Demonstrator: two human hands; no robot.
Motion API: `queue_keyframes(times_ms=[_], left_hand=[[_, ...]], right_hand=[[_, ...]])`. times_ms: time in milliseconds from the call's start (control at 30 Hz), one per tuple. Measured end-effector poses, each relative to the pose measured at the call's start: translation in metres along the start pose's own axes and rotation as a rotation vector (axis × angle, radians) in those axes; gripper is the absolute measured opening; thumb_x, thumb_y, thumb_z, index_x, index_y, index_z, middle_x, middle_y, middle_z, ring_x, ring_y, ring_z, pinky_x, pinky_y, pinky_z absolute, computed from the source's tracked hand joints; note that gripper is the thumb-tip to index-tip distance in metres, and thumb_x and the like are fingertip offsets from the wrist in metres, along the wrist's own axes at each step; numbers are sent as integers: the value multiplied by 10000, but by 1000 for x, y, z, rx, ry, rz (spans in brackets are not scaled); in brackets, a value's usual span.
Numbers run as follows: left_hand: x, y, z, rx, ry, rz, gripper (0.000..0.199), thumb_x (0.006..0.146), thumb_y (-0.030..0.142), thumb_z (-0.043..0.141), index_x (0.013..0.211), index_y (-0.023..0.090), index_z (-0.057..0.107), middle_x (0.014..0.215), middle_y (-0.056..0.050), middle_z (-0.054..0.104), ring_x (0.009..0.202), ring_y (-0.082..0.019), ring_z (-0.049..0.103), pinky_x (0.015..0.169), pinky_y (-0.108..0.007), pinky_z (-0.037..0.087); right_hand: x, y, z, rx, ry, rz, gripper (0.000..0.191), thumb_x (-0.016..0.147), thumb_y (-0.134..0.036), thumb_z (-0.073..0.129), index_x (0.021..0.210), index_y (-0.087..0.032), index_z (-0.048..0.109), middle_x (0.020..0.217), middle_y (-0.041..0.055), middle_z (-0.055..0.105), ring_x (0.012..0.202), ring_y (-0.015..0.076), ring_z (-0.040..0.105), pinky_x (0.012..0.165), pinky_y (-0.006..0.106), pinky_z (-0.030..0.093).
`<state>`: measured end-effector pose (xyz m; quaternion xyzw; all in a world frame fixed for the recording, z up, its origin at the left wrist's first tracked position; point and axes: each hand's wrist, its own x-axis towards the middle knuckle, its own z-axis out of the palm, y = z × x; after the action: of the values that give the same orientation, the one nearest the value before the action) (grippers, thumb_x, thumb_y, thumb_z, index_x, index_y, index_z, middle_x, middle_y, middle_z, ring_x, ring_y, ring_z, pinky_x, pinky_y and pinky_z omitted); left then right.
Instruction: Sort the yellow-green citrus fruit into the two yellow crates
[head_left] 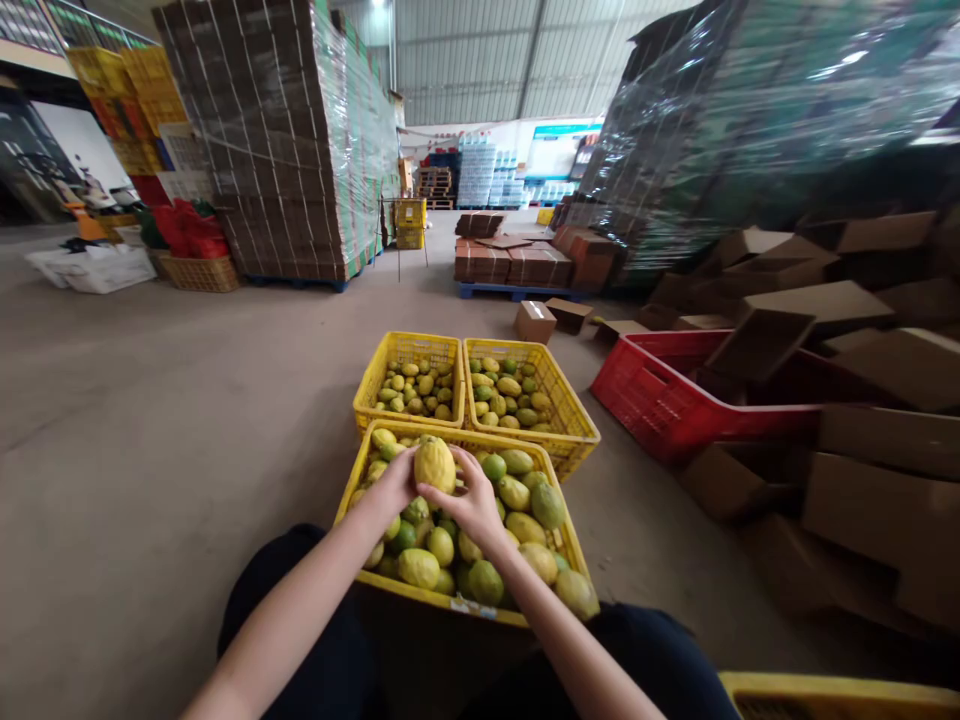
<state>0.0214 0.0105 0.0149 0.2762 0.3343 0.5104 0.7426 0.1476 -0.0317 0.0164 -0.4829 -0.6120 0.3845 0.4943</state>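
A yellow, lemon-like fruit [435, 465] with a ridged skin is held up between my two hands, above the nearest yellow crate [480, 606]. My left hand [397, 482] wraps its left side. On the other side, the thumb and fingers of my right hand [475, 498] are curved against it. Below, the crate is heaped with similar yellow and green fruit [418, 568]. Two more yellow crates stand just beyond: the left one [369, 408] and the right one [576, 440] both contain such fruit, lying lower inside.
On the right, a red crate [651, 408] stands beside a pile of cardboard boxes [885, 500]. Another yellow crate [840, 690] shows at the bottom right edge. Wrapped pallet stacks [262, 150] rise further back. Flattened cartons [510, 262] lie on a blue pallet ahead.
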Motion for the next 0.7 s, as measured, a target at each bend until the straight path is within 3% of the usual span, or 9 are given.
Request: queue_keyframes(times_ms=[133, 267, 367, 433, 567, 700], left_hand=[[-3, 15, -5, 59, 203, 32, 249, 734, 313, 833, 884, 162, 706, 831, -57, 745, 817, -212, 727, 720, -298, 593], [-19, 27, 4, 221, 302, 308, 382, 630, 237, 918, 939, 177, 702, 928, -37, 730, 891, -187, 681, 835, -292, 550], [-30, 28, 12, 416, 262, 501, 534, 526, 157, 954, 1006, 200, 724, 1035, -43, 705, 1004, -212, 640, 851, -264, 520], [-33, 26, 17, 481, 216, 555, 562, 506, 131, 952, 1020, 214, 739, 1112, -52, 684, 1080, -236, 612, 843, -255, 516], [-31, 23, 23, 502, 180, 545, 539, 541, 126, 935, 1038, 221, 751, 1156, -65, 672, 1126, -254, 596, 864, -268, 514], [-26, 23, 28, 465, 149, 511, 537, 537, 123, 933, 1037, 216, 759, 1162, -77, 689, 1104, -264, 614, 891, -295, 515]], right_hand=[[10, -2, -10, 41, 37, 29, 628, 593, -516, 864, 1113, -205, 699, 1120, 99, 707, 888, 252, 688, 720, 374, 604], [20, -7, -29, 26, 139, 46, 733, 578, -552, 866, 1179, -191, 655, 901, 54, 739, 743, 234, 669, 671, 372, 584], [23, -10, -41, -67, 215, -21, 746, 582, -550, 865, 1192, -185, 641, 978, 82, 746, 794, 255, 680, 739, 409, 587], [22, -9, -44, -116, 221, -80, 715, 616, -555, 843, 1195, -190, 637, 1070, 108, 741, 866, 276, 688, 808, 445, 581], [19, -5, -44, -174, 234, -171, 636, 690, -553, 788, 1199, -206, 630, 1189, 133, 715, 1037, 315, 668, 923, 498, 543], [19, -5, -46, -145, 239, -145, 652, 687, -543, 787, 1216, -206, 609, 1213, 131, 703, 1076, 310, 653, 927, 493, 546]])
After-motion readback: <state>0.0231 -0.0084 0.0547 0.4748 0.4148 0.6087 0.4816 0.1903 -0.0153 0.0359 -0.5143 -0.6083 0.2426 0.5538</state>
